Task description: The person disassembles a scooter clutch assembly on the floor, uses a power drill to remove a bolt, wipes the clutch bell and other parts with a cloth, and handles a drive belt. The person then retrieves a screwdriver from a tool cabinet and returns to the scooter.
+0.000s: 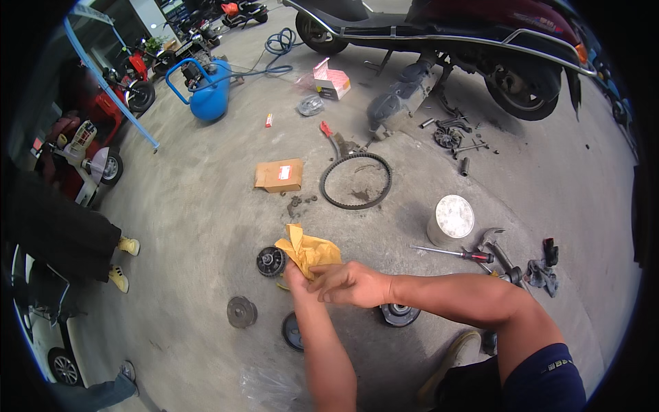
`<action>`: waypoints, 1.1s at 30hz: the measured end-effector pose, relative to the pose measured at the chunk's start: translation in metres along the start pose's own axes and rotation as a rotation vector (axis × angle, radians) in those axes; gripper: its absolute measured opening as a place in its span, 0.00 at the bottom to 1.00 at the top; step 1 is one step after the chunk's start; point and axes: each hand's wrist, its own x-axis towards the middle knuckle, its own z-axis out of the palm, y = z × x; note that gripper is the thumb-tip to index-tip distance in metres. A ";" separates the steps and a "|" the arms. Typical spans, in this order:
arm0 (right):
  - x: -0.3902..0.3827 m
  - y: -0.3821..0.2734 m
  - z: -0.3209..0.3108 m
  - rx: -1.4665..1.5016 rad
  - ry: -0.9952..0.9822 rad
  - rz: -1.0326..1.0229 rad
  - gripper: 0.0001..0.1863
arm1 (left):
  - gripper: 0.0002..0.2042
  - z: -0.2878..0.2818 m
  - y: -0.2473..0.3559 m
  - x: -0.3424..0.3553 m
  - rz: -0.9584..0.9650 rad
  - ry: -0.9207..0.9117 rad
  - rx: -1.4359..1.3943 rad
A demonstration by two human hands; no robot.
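My left hand (295,277) holds a crumpled yellow sheet (312,249); whether it is cloth or paper, I cannot tell. The sheet covers most of its fingers. Over the left wrist and the lower edge of the sheet reaches my right hand (353,285), its fingers loosely stretched out and apart. Right beside the sheet, on its left, is a dark toothed round part with a shaft (271,261). A grey metal disc (241,312) lies on the floor nearby. Partly behind my forearms are a dark round part (293,332) and a metal hub-like part (400,314).
Beyond my hands lie a drive belt (356,180) and a cardboard box (279,176). To the right are a white-topped can (453,218), screwdriver (456,253) and hammer (500,248). A scooter (453,34) and blue air compressor (210,96) stand farther off. Someone's yellow shoes (123,264) are left.
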 end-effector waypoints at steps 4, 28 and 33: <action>0.016 -0.011 -0.026 0.796 0.525 -0.100 0.43 | 0.18 0.026 -0.005 -0.037 0.419 0.063 -0.084; 0.062 -0.031 -0.016 -0.028 1.024 0.048 0.43 | 0.24 0.053 -0.034 -0.036 0.448 -0.239 0.072; 0.066 -0.036 -0.030 0.071 1.015 -0.086 0.43 | 0.27 0.078 -0.053 -0.067 0.334 -0.282 0.048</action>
